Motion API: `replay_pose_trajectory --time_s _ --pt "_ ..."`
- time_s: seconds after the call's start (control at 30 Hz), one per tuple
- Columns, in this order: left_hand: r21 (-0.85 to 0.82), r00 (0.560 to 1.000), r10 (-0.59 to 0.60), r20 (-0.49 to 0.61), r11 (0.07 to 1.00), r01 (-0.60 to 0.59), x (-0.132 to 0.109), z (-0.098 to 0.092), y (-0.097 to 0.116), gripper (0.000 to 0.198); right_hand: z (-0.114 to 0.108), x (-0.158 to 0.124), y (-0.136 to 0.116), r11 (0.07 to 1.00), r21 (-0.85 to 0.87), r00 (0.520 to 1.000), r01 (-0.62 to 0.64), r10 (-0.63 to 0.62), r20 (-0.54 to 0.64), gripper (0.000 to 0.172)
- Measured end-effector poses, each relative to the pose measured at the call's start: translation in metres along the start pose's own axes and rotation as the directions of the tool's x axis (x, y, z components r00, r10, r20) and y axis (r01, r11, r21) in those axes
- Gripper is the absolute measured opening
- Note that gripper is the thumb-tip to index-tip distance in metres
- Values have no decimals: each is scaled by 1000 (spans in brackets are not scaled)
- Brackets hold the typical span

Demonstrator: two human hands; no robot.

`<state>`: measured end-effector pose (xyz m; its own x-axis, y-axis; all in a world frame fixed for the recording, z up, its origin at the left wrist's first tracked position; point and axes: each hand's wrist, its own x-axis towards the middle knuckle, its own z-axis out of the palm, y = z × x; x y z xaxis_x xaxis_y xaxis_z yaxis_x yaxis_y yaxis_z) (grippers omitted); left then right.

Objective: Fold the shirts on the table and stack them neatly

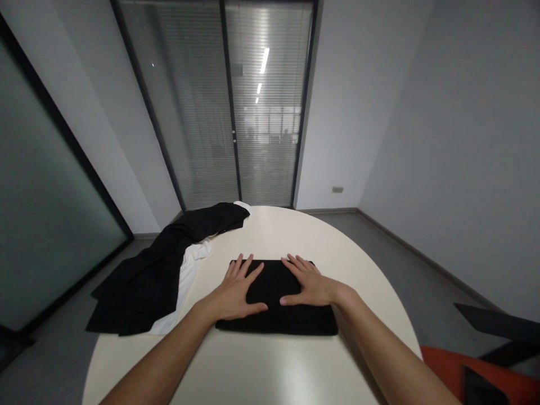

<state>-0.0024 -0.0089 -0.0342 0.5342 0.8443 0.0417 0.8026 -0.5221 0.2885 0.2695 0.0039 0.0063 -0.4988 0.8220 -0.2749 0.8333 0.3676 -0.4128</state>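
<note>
A black folded cloth bundle [274, 320], roughly rectangular and flat, lies on the white table [270, 230] in front of me. It looks like a folded garment, though its exact kind does not show. My left hand [236, 289] rests flat on its left side with fingers spread. On its right side lies my right hand [307, 284], also flat, its fingers and thumb stretched out. Both thumbs point inward over the black cloth and stay apart. Neither hand grips anything.
Black garments [160, 270] are heaped along the table's left edge and partly overhang it. A white garment [192, 267] shows beneath them. An orange chair [468, 371] with a black armrest stands at the lower right. Behind the table is a glass door [270, 163] with blinds.
</note>
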Motion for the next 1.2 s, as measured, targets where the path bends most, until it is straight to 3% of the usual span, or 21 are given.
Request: replay_pose_trajectory --time_s 0.13,0.2,0.33,0.47,0.6,0.73,0.9,1.0,1.1,1.2 --pt "10 1000 2 -16 1000 -2 -1 -1 1 102 0 0 0 1000 -6 1000 6 -6 -5 129" --pt "7 999 4 -47 1000 -4 -1 -3 1 90 1 0 5 999 17 999 39 -38 -37 125" --pt "-51 985 -36 -171 998 28 4 -8 -6 58 1 3 26 988 75 970 132 -113 -217 94" --pt "-130 949 -125 -291 987 90 11 -2 -24 50 -2 9 54 996 79 918 -28 57 -392 67" --pt "-185 923 -184 -338 975 126 14 5 -34 45 -7 12 72 979 179 930 -98 154 -333 46" --pt "-155 918 -199 -342 976 154 13 -2 -28 40 -4 13 78 940 330 925 -85 198 -324 25" --pt "-96 928 -257 -270 966 240 9 -19 -21 45 3 19 78 892 451 913 28 161 -374 32" --pt "-84 938 -283 -202 959 272 6 -25 -23 48 4 24 71 877 465 878 123 122 -463 40" --pt "-104 933 -329 -146 943 316 3 -31 -24 38 5 30 60 860 461 835 218 80 -544 40" --pt "-151 921 -380 -86 919 365 1 -35 -22 37 8 36 57 869 447 830 212 81 -552 39"
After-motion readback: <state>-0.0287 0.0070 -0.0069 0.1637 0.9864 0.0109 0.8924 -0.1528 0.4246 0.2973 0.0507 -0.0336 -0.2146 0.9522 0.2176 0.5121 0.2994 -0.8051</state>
